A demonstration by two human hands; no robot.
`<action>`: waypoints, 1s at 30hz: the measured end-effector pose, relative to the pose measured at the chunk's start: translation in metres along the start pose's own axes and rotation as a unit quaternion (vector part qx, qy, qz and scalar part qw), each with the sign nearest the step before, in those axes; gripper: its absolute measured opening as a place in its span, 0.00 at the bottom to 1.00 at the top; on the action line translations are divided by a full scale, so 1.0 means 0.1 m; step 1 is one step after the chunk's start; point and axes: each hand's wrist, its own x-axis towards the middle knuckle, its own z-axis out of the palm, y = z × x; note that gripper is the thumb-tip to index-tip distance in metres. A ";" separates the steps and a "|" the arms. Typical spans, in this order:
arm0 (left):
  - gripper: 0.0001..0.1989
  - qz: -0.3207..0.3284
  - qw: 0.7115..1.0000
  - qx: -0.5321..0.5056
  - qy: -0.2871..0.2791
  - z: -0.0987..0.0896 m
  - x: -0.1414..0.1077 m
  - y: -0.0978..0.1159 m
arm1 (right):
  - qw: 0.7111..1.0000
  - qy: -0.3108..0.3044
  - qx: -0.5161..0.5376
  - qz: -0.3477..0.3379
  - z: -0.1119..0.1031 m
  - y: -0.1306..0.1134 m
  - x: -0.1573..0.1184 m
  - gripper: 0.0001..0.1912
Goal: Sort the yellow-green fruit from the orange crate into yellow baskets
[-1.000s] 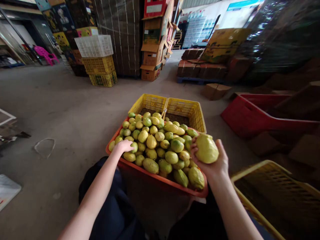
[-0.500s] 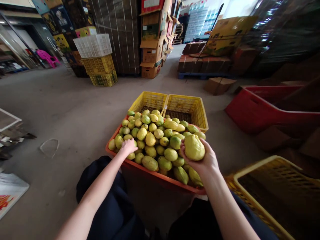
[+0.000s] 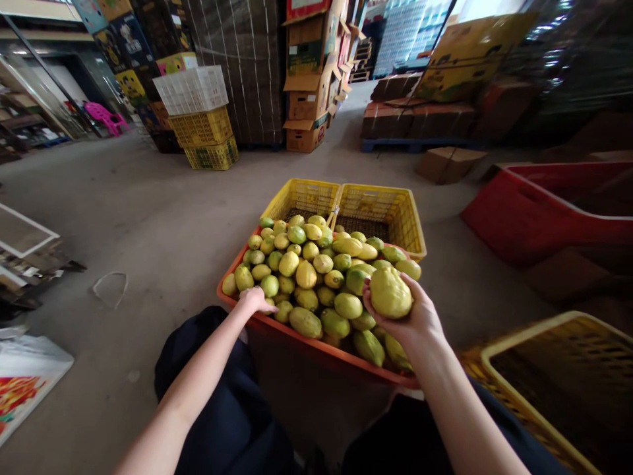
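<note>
My right hand point(image 3: 420, 313) is closed around a large, lumpy yellow-green fruit point(image 3: 390, 292), holding it above the right side of an orange-red bin point(image 3: 316, 349). Yellow and green oval fruits point(image 3: 306, 275), some elongated, are heaped in that bin in front of my knees. At the bin's near left edge, my left hand point(image 3: 254, 300) reaches down into the heap with its thumb pointing right. Its fingers curl down out of sight, and what they grip is hidden. A round green fruit point(image 3: 270, 285) lies just beside it.
Two yellow crates point(image 3: 413, 218) stand against the bin's far side. Another yellow crate point(image 3: 514, 340) is close on my right, with a red bin point(image 3: 494, 211) beyond it. Stacked crates point(image 3: 202, 128), cartons point(image 3: 304, 105) and a loaded pallet point(image 3: 415, 125) stand farther back. A strap loop point(image 3: 109, 290) lies on the floor.
The view has turned slightly left. My left hand has moved toward the bin's near edge, uncovering a green fruit. My right hand still holds the lumpy fruit above the heap.
</note>
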 end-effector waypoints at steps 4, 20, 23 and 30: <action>0.49 -0.030 0.999 0.017 0.004 0.09 -0.09 0.00 | 1.000 -0.016 0.000 -0.003 -0.02 0.03 0.06 0.13; 0.43 0.012 0.996 -0.088 0.010 -0.38 -0.48 -0.42 | 1.000 0.013 0.005 -0.014 0.07 0.14 0.10 0.12; 0.43 0.049 0.945 -0.322 0.018 -0.39 -0.44 -0.40 | 1.000 -0.002 -0.011 -0.001 0.05 0.19 0.15 0.13; 0.41 0.207 0.701 -0.682 -0.002 -0.43 -0.55 -0.01 | 1.000 0.001 -0.010 0.017 0.10 0.23 0.13 0.09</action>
